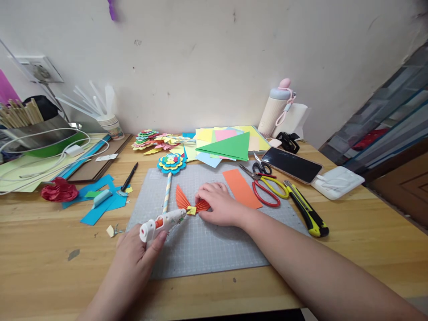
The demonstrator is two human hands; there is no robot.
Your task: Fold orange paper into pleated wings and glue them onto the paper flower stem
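My left hand [133,261] is wrapped round a white glue gun [162,222], whose nozzle points at a small yellow paper square [191,210]. That square sits at the middle of a pleated orange paper fan [182,198] lying on a grey cutting mat [207,249]. My right hand [217,203] presses down on the fan's right half, fingers curled over the pleats. A paper flower [171,162] on a striped straw lies just left of the fan.
An orange paper strip [241,187], red and yellow scissors [267,185], a yellow utility knife [306,207] and a phone [291,164] lie to the right. Coloured paper sheets [227,145] and a bottle [276,109] sit at the back. Blue scraps [100,203], a pen [129,177] and cables lie left.
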